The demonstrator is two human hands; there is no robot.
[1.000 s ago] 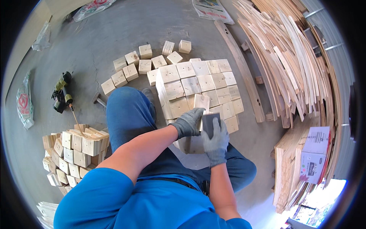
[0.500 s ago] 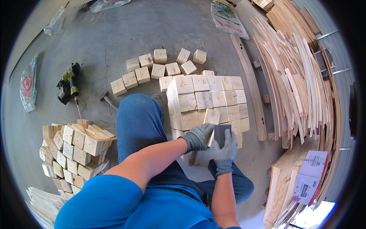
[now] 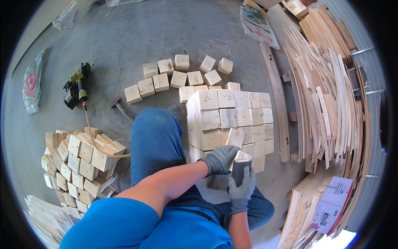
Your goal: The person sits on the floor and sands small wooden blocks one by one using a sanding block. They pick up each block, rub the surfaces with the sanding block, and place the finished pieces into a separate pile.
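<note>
In a grey glove, my left hand (image 3: 221,160) is closed on a pale wooden block (image 3: 236,138), which stands tilted at the near side of a stack of wooden blocks (image 3: 208,118). My right hand (image 3: 242,187), gloved too, grips a dark grey sanding block (image 3: 239,171) just right of the held wooden block. Light wood shows above the dark face; I cannot tell which piece it belongs to. Nail-like dots mark many of the stacked block faces. My left fingertips are partly hidden behind the wooden block.
Loose blocks (image 3: 161,82) lie beyond the stack. A hammer (image 3: 121,109), a nail gun (image 3: 77,85) with a hose (image 3: 96,145), and a block pile (image 3: 78,170) are at left. Right are a long beam (image 3: 277,103), thin wood strips (image 3: 319,103) and a carton (image 3: 331,203).
My right hand has drawn the sanding block a little nearer and tilted it, baring light wood above it. My left hand keeps its grip. The whole view has shifted slightly.
</note>
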